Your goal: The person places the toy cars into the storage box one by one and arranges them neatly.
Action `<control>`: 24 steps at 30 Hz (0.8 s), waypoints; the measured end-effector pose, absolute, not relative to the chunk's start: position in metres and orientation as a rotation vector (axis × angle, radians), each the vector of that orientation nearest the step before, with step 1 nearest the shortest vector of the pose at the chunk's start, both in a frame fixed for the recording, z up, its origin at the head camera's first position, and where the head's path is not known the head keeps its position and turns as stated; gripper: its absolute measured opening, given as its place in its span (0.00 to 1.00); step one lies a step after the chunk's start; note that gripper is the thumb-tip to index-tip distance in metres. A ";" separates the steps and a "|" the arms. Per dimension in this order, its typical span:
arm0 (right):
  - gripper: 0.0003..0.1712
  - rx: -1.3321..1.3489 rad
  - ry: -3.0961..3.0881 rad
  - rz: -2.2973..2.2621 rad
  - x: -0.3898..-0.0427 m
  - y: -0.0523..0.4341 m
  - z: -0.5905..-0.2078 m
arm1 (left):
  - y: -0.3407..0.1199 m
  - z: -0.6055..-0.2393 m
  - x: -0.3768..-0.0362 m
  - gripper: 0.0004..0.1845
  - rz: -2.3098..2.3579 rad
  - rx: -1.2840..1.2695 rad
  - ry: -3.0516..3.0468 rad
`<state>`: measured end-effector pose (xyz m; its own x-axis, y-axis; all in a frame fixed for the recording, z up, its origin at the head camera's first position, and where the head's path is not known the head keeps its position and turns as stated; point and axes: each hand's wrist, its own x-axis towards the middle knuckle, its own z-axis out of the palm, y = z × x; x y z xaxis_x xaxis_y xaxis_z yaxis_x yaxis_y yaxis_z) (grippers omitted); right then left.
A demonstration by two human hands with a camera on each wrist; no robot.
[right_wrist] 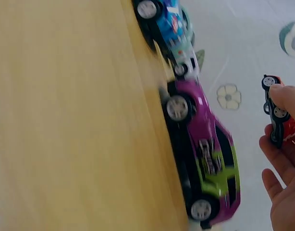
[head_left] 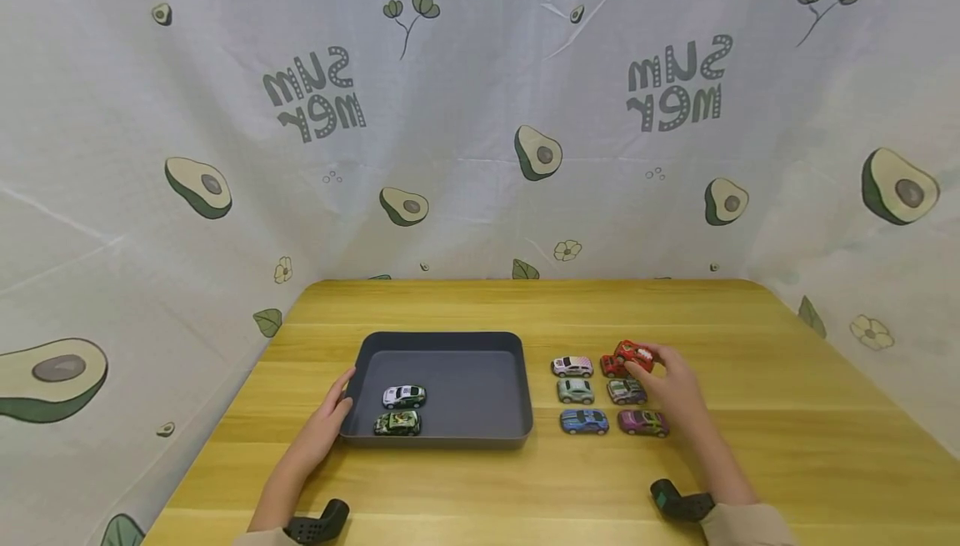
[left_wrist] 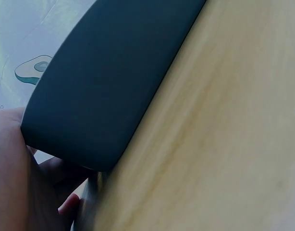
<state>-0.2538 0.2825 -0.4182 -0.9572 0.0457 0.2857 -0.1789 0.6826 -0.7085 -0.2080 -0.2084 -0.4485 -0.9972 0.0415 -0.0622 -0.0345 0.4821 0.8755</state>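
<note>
In the head view my right hand [head_left: 671, 379] pinches a red toy car [head_left: 636, 354] between thumb and fingers, tilted over another red toy car [head_left: 611, 366]. The right wrist view shows the held car's wheels [right_wrist: 280, 112] turned toward the camera. My left hand [head_left: 324, 421] rests against the left side of a dark grey tray [head_left: 435, 443], its fingers along the wall. Inside the tray, at the left, sit a white-and-green toy car [head_left: 404, 397] and a green patterned toy car [head_left: 397, 423].
Right of the tray stand a pink-and-white car [head_left: 572, 366], a pale green car [head_left: 575, 391], a blue car [head_left: 584, 422], a grey patterned car [head_left: 627, 392] and a purple-and-lime car [head_left: 643, 423]. A printed cloth [head_left: 465, 112] hangs behind the wooden table [head_left: 465, 496].
</note>
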 end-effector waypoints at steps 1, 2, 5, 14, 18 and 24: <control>0.31 0.124 -2.617 1.116 -0.253 0.278 -0.417 | -0.208 -0.448 -0.208 0.26 1.558 0.004 2.641; 0.30 0.141 -2.618 1.090 -0.253 0.273 -0.415 | -0.208 -0.448 -0.208 0.26 1.552 0.001 2.643; 0.29 0.191 -2.613 1.051 -0.253 0.260 -0.411 | -0.208 -0.448 -0.207 0.26 1.543 -0.007 2.644; 0.23 0.320 -2.582 1.077 -0.250 0.218 -0.407 | -0.209 -0.448 -0.208 0.26 1.560 0.004 2.640; 0.24 0.369 -2.584 1.086 -0.247 0.199 -0.406 | -0.209 -0.448 -0.209 0.27 1.557 0.003 2.645; 0.24 0.408 -2.585 1.172 -0.246 0.173 -0.405 | -0.209 -0.448 -0.209 0.27 1.549 -0.004 2.642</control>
